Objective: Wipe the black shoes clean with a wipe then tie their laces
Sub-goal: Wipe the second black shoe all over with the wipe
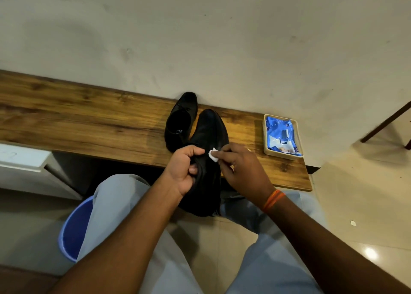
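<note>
While my left hand [185, 171] grips the near shoe [205, 160] by its collar, fingers curled round the edge, my right hand [241, 170] pinches a small folded wipe [213, 154] against the upper, just ahead of the left thumb. Shoe's long axis runs straight away from me, heel down near my lap, toe out on the table [89, 124] beyond both hands. So my guess is the next stroke goes forward along that axis toward the toe; right hand is nearer and already on it. Second shoe [180, 121] sits on the table just beyond the left hand, beside the first, toe away. Laces on the held shoe I can't make out. Wipe pack [283, 135] lies well off past the right hand.
</note>
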